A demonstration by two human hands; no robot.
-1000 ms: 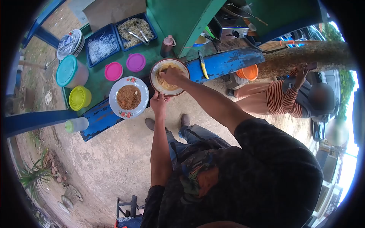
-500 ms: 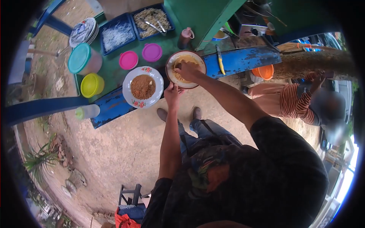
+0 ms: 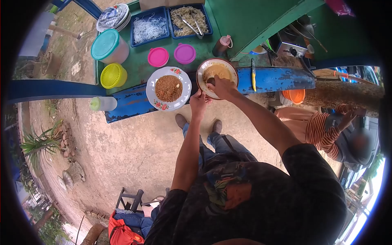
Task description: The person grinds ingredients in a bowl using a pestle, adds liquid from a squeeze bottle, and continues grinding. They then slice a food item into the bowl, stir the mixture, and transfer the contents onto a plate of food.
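Observation:
A brown-rimmed bowl holding a tan paste sits at the edge of the green and blue counter. My left hand grips its near left rim. Inside the bowl, my right hand is closed on a dark rounded tool pressed into the paste. Just left of the bowl stands a white floral plate with brown crumbly food on it. A yellow-handled knife lies on the blue ledge to the right.
Blue trays of white noodles and yellowish noodles, pink and purple lids, lidded tubs, stacked plates and a bottle stand behind. A person in stripes is at the right.
The view has shifted, so the counter things appear farther right and slightly higher. My right hand and the dark tool have moved toward the near side of the bowl.

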